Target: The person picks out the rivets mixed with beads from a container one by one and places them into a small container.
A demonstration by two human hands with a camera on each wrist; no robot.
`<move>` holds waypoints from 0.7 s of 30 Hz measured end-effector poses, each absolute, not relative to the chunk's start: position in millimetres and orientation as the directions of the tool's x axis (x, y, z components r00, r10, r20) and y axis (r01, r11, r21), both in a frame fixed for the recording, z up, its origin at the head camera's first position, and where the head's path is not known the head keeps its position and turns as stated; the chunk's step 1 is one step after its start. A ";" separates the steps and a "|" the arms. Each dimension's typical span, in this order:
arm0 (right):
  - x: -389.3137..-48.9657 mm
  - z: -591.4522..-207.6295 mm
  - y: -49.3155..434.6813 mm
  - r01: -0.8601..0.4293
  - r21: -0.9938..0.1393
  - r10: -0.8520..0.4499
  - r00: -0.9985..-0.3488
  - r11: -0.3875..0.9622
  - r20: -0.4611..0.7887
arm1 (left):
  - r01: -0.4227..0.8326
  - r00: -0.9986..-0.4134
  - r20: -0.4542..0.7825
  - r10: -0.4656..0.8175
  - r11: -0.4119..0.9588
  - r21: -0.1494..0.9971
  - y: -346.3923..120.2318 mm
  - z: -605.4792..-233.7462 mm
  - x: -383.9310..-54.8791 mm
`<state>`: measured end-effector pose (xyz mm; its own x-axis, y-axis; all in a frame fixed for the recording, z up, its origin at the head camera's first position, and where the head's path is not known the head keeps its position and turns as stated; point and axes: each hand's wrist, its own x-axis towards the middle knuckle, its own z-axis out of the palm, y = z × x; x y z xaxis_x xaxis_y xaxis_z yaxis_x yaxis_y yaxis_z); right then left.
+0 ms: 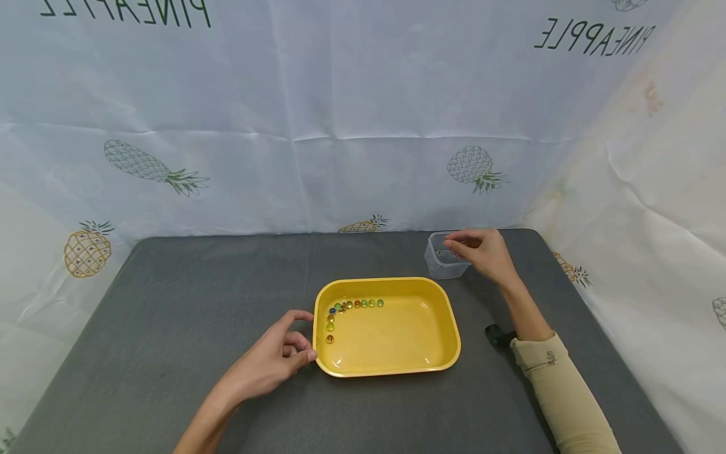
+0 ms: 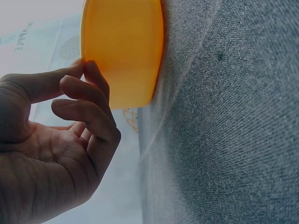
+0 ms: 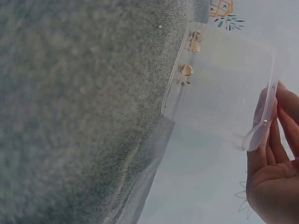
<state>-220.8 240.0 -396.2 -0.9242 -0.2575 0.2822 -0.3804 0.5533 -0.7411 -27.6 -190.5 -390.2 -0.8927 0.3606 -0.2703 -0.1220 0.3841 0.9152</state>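
Small glass marbles (image 1: 365, 304) curve along the left and far inner sides of a yellow tray (image 1: 391, 334). They look light, hard and slippery, likely to roll; a thumb-and-fingertip pinch across the middle should suit them. At the tray's left rim, the left hand (image 1: 275, 356) grips with thumb and finger. Beyond the tray's far right corner stands a clear tub (image 1: 445, 271) with more marbles. At its mouth, the right hand (image 1: 482, 252) draws its fingertips together; whether they pinch one, I cannot tell.
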 end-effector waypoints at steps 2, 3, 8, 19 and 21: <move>-220.5 -396.6 239.9 -0.386 -0.733 -0.258 -0.922 0.561 0.288 | -0.121 -0.892 -0.270 0.362 0.385 0.915 -190.6 -390.3 -27.8; -220.4 -396.7 239.8 -0.387 -0.731 -0.259 -0.922 0.562 0.289 | -0.120 -0.892 -0.270 0.362 0.386 0.915 -190.6 -390.3 -27.9; -220.4 -396.6 239.2 -0.380 -0.729 -0.260 -0.924 0.569 0.279 | -0.119 -0.892 -0.271 0.363 0.389 0.914 -190.9 -389.9 -28.4; -219.1 -396.4 238.4 -0.371 -0.731 -0.255 -0.928 0.572 0.272 | -0.117 -0.894 -0.268 0.359 0.391 0.913 -190.6 -388.9 -28.6; -218.7 -395.7 237.5 -0.370 -0.733 -0.254 -0.928 0.571 0.272 | -0.114 -0.894 -0.266 0.360 0.392 0.913 -190.5 -388.8 -28.6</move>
<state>-218.7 237.5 -395.7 -0.9284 -0.2535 0.2717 -0.3703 0.5712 -0.7325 -28.6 -190.5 -388.8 -0.8945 0.3596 -0.2657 -0.1137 0.3919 0.9130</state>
